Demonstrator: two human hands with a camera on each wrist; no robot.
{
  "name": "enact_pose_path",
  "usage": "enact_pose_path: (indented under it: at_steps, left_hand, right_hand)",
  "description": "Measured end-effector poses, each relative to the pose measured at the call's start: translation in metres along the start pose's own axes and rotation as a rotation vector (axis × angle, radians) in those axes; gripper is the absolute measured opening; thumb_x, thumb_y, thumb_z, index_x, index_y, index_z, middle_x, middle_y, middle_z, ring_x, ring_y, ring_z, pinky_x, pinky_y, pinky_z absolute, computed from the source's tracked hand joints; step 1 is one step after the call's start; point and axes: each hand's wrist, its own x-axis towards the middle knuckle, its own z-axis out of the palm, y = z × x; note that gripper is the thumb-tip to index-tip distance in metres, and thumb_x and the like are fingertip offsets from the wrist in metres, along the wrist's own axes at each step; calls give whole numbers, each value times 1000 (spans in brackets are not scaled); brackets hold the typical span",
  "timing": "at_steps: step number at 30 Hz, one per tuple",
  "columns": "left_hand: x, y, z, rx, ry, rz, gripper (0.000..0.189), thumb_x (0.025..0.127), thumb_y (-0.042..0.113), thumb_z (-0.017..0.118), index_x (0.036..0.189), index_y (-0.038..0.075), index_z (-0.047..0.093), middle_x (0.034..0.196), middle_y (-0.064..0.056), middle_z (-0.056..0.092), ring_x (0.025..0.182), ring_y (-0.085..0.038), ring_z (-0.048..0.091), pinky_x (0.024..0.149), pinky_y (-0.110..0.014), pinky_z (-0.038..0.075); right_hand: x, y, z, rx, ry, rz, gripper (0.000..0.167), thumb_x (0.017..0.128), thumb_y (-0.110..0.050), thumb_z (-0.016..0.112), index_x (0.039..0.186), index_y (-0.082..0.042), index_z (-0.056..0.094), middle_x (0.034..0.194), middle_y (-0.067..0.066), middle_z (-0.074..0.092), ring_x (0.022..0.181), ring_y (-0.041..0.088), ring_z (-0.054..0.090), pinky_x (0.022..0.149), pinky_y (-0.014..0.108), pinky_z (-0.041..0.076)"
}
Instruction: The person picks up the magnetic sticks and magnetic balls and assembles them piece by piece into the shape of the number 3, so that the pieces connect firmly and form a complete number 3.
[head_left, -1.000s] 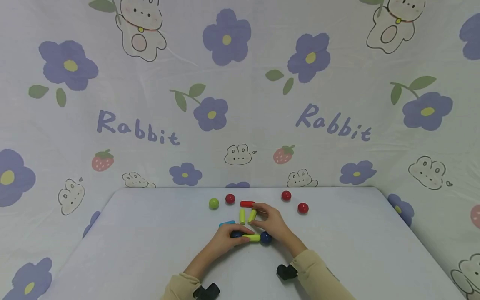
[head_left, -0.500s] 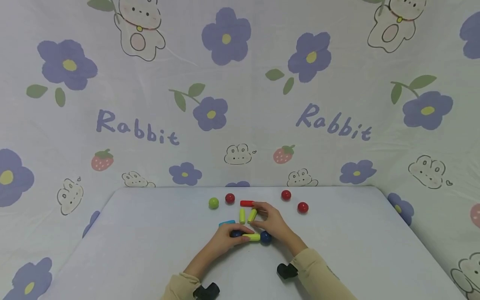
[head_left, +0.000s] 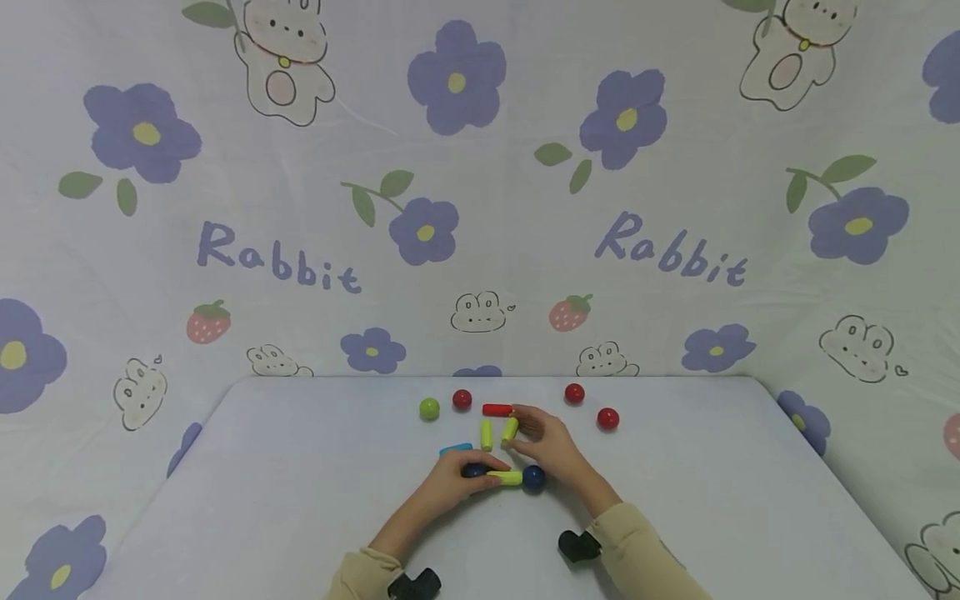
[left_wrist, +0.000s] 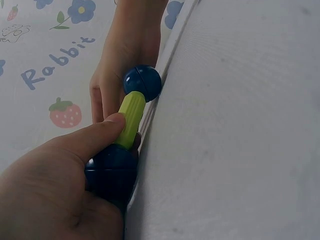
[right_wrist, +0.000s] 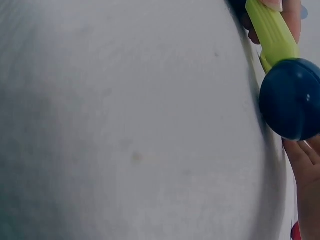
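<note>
My left hand (head_left: 448,482) grips a yellow-green rod (head_left: 509,478) that has a dark blue ball at each end. In the left wrist view the thumb lies along this rod (left_wrist: 132,117), near one ball (left_wrist: 111,170); the other ball (left_wrist: 143,82) sticks out free. The right wrist view shows that free ball (right_wrist: 292,100) close up. My right hand (head_left: 551,446) pinches a second yellow-green rod (head_left: 510,431), tilted, between thumb and fingers. Just left of it lies another yellow-green rod (head_left: 487,435). A red rod (head_left: 497,410) lies by the right fingertips.
A blue rod (head_left: 456,448) lies behind the left hand, partly hidden. At the back are a green ball (head_left: 429,408) and red balls (head_left: 462,400), two of them on the right (head_left: 574,393). The white table (head_left: 300,467) meets a patterned cloth (head_left: 510,183).
My right hand has shifted slightly right with its rod, widening the gap to the rod beside it. The left hand stays in place. The head view has tilted a little.
</note>
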Motion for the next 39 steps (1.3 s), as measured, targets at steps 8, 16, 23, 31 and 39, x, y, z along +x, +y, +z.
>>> enact_pose_path:
  at_steps: [8,16,23,31,39]
  left_hand:
    - [0,1,0,8,-1,-13,19,88,27,73,107,28,75,109,8,72,107,-8,58,99,-28,42]
    - [-1,0,2,17,2,-25,19,88,27,72,106,33,74,108,12,71,109,-9,58,102,-32,42]
    - [1,-5,3,7,4,-26,18,88,29,72,106,34,74,108,13,70,110,-10,58,103,-36,42]
    - [1,-6,4,5,9,-28,18,88,28,72,106,34,74,108,13,70,111,-11,58,104,-36,41]
    - [0,-4,3,-12,6,-29,18,88,28,72,106,33,74,109,13,70,114,-12,58,106,-38,42]
  right_hand:
    - [-4,7,-14,103,-36,-3,61,86,-10,74,141,-6,48,140,16,56,130,32,55,103,36,48]
    - [-15,17,-25,165,-29,12,51,88,-13,72,136,-5,54,140,16,55,129,33,55,103,34,49]
    - [-24,19,-29,248,-29,111,48,91,-17,69,137,-14,55,140,9,58,127,27,58,109,43,45]
    - [-29,23,-29,239,55,193,38,95,-31,63,133,-25,60,136,-2,61,129,17,54,113,43,41]
    - [-31,23,-29,366,2,167,46,95,-19,63,140,-18,52,140,5,59,124,16,61,101,25,50]
